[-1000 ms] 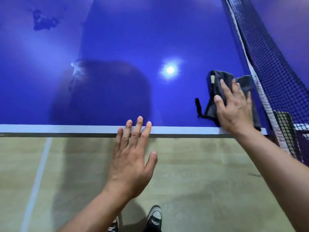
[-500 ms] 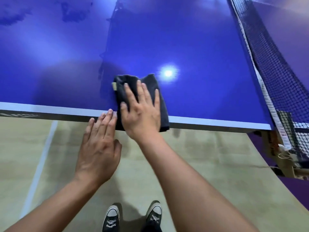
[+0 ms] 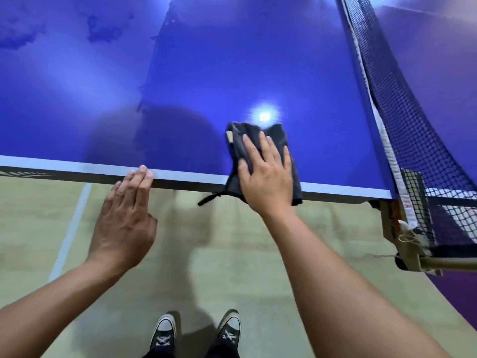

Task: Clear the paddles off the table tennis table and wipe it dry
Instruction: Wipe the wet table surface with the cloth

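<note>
Cloth (image 3: pixel 277 134): dark grey, folded, on the blue table (image 3: pixel 232 60) at its near edge, one corner overhanging. Its middle is hidden under the right hand (image 3: pixel 265 177), fingers straight and spread, pressing flat.
Left hand (image 3: pixel 124 218): fingers straight, tips on the white edge line (image 3: pixel 77 167), holding nothing.
Net (image 3: pixel 402 125): at right, post cut off by the frame.
Dark patches (image 3: pixel 103 29): far left, indistinct.
Floor (image 3: pixel 232 254): pale.
Open table lies to the left of the cloth.

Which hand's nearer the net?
Right. The right hand presses the grey cloth at the table edge, closer to the net; the left hand touches that edge farther away.
</note>
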`<move>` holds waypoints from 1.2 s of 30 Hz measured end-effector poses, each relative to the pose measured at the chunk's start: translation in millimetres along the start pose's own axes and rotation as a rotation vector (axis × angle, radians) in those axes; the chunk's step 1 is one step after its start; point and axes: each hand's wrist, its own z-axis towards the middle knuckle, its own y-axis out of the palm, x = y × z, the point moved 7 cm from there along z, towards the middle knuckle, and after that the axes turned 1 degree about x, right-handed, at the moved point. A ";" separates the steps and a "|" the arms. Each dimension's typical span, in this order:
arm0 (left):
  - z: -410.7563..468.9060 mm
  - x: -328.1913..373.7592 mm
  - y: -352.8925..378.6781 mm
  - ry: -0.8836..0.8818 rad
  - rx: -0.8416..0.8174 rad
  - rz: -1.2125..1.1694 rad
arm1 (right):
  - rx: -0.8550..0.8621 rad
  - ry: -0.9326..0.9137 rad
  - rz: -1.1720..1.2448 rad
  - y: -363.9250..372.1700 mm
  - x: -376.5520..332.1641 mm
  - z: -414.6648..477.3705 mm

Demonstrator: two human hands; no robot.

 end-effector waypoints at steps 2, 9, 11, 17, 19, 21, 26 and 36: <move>-1.1 4.4 -0.8 -0.052 -0.017 -0.022 | -0.006 0.101 -0.045 -20.6 69.1 -8.2; -3.7 13.9 -4.3 -0.038 -0.142 0.101 | -0.124 0.268 -0.116 -59.2 196.7 4.3; 1.2 8.4 -9.2 -0.010 -0.149 0.058 | -0.079 0.287 -0.115 -58.5 196.7 4.0; 14.5 -43.0 -25.8 0.074 -0.062 0.060 | -0.067 0.254 -0.114 -49.0 169.7 2.6; 17.3 -67.9 -25.5 -0.001 -0.035 0.053 | -0.059 0.181 -0.118 -38.2 127.1 2.9; 17.5 -90.4 -24.6 -0.043 -0.024 0.044 | -0.060 0.080 -0.114 -21.7 67.1 4.1; 18.0 -116.8 -26.3 0.045 -0.032 0.029 | -0.064 -0.111 -0.114 22.6 -101.6 8.2; 51.8 -198.8 -54.5 0.005 0.064 -0.093 | -0.133 -0.184 -0.050 85.0 -275.8 23.2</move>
